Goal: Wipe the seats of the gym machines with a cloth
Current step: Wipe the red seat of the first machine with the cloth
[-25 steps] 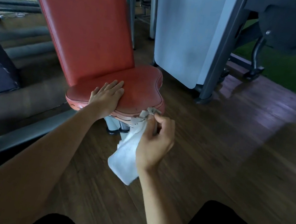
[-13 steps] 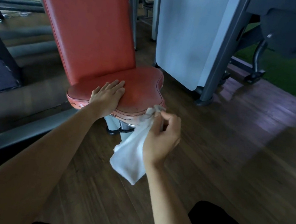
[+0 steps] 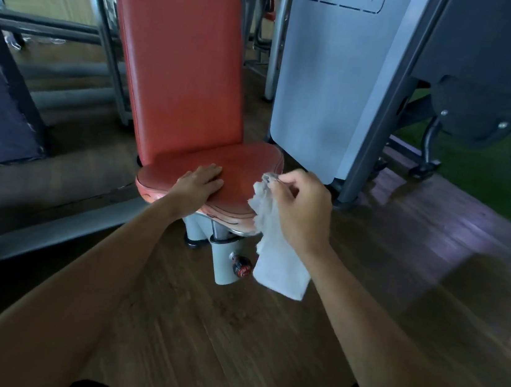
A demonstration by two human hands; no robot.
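Red vinyl seat [image 3: 244, 172]: the pad to be wiped, scuffed along its front rim. I place everything else from it.
Left hand [image 3: 200, 181]: it lies palm down on the seat's left front part, its fingers [image 3: 213, 171] straight and close together, gripping nothing. To my eye it is there to lean on, or to steady the pad for the wiping hand.
Right hand [image 3: 300, 212]: it is at the seat's right front corner, raised a little above the pad. Its fingers [image 3: 285, 181] are curled in, and thumb and forefinger pinch the top of the cloth.
Cloth [image 3: 277, 261]: white and limp, it hangs from that pinch down past the seat's front rim. Its bunched top is right at the seat's edge, but I cannot tell whether it touches.
Why held so: a pinch at one end lets the cloth dangle, which suits regathering it more than rubbing. Wiping would call for it wadded under the palm.
Backrest [image 3: 184, 54]: the same red, rising steeply behind the seat.
Post [image 3: 222, 263]: grey, under the seat, with a dark knob [image 3: 241, 267] beside the hanging cloth.
Grey panel [image 3: 326, 89]: stands behind the seat to its right.
Floor [image 3: 229, 336]: dark wood boards below the seat.
Stage: this seat looks mid-job, with the cloth at its edge and not yet spread on it.
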